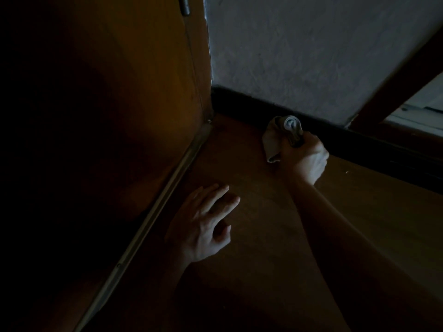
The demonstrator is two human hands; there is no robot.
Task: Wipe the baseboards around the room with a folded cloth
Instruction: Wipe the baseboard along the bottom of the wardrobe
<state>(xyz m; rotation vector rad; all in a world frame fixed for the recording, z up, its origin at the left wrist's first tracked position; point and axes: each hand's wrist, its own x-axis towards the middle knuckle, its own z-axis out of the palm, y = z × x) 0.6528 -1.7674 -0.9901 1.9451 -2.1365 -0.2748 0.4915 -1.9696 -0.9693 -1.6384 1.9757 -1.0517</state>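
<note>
In the dim corner where the door meets the grey wall, much is lost to you in shadow. The left part of the door fades to black, and only the lower end of a hinge shows at the top edge. The baseboard is a near-black band along the foot of the wall; its surface gives no detail, and further right it merges with the dark. A dark slanting timber cuts across the upper right, with a pale patch behind it that you cannot make out. Both your forearms run out of view at the bottom.

The cloth sits just beside the baseboard, a little right of the corner. It is pale grey, bunched and rolled more than neatly folded: a rounded coil at the top end by the baseboard, and a loose flap hanging down to the left, over the brown floor. Whether the coil actually touches the baseboard is hard to tell in this light.

Your right hand grips the cloth in a closed fist, fingers curled round it. Your left hand lies palm down on the floor, fingers straight and spread, near the metal strip under the door.
</note>
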